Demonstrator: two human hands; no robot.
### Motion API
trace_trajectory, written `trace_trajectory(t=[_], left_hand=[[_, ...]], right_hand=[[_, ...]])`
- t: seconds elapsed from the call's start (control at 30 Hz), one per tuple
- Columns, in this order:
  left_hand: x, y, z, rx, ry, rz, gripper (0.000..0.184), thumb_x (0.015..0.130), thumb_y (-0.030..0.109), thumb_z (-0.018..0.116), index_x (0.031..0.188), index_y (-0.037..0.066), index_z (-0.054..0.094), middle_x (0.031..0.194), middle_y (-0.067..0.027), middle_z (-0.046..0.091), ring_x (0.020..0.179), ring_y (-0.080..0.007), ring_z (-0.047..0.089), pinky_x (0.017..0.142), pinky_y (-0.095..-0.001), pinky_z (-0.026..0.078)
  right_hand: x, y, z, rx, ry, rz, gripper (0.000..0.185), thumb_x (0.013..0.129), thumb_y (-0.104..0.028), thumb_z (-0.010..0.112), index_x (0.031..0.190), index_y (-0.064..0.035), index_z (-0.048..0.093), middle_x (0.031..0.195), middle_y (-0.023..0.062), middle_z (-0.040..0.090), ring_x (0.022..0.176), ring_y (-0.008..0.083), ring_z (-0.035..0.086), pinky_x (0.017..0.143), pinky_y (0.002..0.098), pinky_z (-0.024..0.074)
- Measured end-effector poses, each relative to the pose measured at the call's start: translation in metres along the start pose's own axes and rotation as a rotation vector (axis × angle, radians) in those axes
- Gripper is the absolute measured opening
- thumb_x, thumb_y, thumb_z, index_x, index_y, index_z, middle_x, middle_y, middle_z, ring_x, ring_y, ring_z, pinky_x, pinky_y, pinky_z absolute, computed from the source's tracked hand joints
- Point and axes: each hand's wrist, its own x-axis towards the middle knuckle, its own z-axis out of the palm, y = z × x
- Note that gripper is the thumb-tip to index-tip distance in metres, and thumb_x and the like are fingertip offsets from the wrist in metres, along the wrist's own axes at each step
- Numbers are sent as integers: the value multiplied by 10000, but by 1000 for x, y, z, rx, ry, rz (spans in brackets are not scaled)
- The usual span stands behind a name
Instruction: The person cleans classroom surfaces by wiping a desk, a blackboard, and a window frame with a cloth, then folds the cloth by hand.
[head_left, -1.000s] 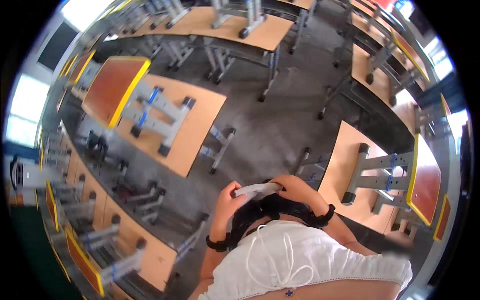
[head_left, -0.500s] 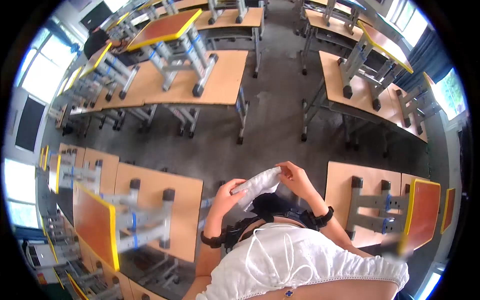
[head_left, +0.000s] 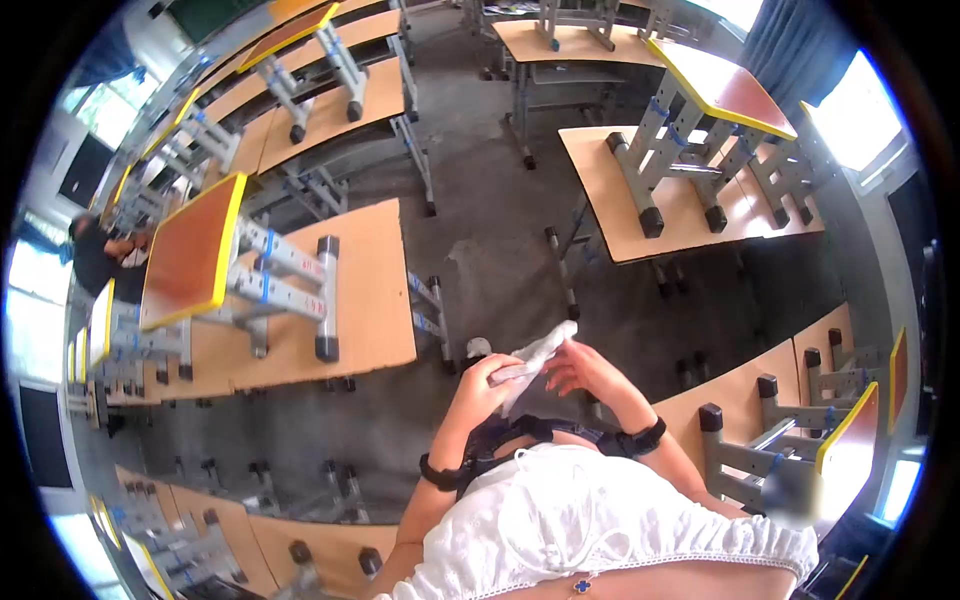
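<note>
A white cloth (head_left: pixel 538 358), folded into a narrow strip with one part hanging down, is held in front of my waist. My left hand (head_left: pixel 480 388) is closed on its near end, with the thumb along the top. Close by the cloth's far end is my right hand (head_left: pixel 592 380), its fingers apart and slightly curled. Whether its fingertips touch the cloth I cannot make out. Both wrists wear black bands.
Wooden desks (head_left: pixel 370 270) stand in rows on both sides of a grey aisle floor (head_left: pixel 480 220). Upturned stools (head_left: pixel 195 250) with yellow-edged seats rest on them. Someone in dark clothes (head_left: pixel 95 255) is at the far left. A small white object (head_left: pixel 478 347) shows on the floor.
My view has turned and moved forward along the aisle. The right hand's fingers have come apart from their pinch on the cloth, which now looks narrower. The left hand keeps its hold.
</note>
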Motion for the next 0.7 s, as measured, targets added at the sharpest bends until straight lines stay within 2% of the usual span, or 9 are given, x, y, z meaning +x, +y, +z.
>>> trace_trajectory(t=[0.07, 0.17, 0.23, 0.27, 0.33, 0.5, 0.57, 0.6, 0.7], left_hand=[[47, 3, -25, 82, -129, 17, 226, 773, 26, 659, 999, 15, 654, 910, -84, 641, 837, -168, 610, 780, -283, 476], [114, 17, -65, 99, -270, -35, 236, 754, -13, 627, 983, 27, 669, 902, -76, 635, 855, -162, 604, 790, -272, 465], [157, 8, -85, 104, -352, 60, 252, 747, -28, 607, 989, 15, 664, 920, -59, 637, 880, -138, 595, 805, -268, 456], [176, 5, -92, 42, -402, -67, 265, 755, -36, 588, 1006, 18, 654, 935, -55, 641, 901, -129, 588, 820, -271, 453], [212, 2, -106, -7, -378, -134, 256, 767, -31, 593, 1012, 20, 646, 939, -50, 643, 911, -124, 585, 827, -270, 453], [305, -35, -144, -105, -290, -203, 243, 790, -18, 613, 1032, 7, 611, 1007, -42, 627, 959, -120, 569, 858, -268, 450], [346, -55, -158, -173, -356, -251, 309, 784, -23, 617, 1087, 16, 572, 1065, -52, 611, 1014, -143, 572, 897, -279, 455], [366, -70, -164, -197, -395, -239, 331, 798, -6, 623, 1123, 21, 568, 1079, -46, 608, 1035, -147, 564, 917, -285, 445], [430, -64, -181, -416, -448, -321, 359, 890, 213, 622, 1193, 31, 561, 1126, -59, 608, 1072, -161, 551, 938, -323, 430]], right_hand=[[39, -9, -14, 146, 52, 26, 604, 954, -588, 334, 1168, -60, 533, 965, 86, 668, 783, 192, 647, 656, 299, 513], [85, -49, -23, 196, 186, 18, 528, 947, -542, 426, 1130, -71, 580, 961, 64, 670, 772, 163, 651, 649, 279, 513], [111, -72, -30, 330, 189, -99, 342, 950, -388, 513, 1071, -74, 574, 903, 46, 658, 759, 145, 653, 644, 257, 514], [126, -81, -35, 365, 214, -153, 295, 948, -349, 525, 1049, -75, 571, 884, 43, 653, 758, 143, 653, 644, 253, 514], [149, -108, -37, 395, 261, -213, 145, 931, -221, 547, 977, -84, 551, 855, 31, 629, 737, 136, 647, 647, 250, 516], [232, -174, -58, 291, 269, -191, 112, 906, -183, 563, 949, -80, 546, 872, 14, 592, 761, 118, 618, 645, 239, 523], [270, -210, -64, 203, 268, -176, 102, 898, -174, 570, 928, -80, 542, 866, 10, 579, 787, 113, 608, 642, 240, 529], [285, -225, -67, 153, 268, -176, 94, 891, -165, 576, 917, -82, 539, 871, 10, 569, 797, 111, 599, 641, 243, 533], [346, -283, -92, 79, 230, -212, 70, 841, -128, 560, 885, -88, 523, 865, 14, 545, 823, 115, 573, 670, 250, 522]])
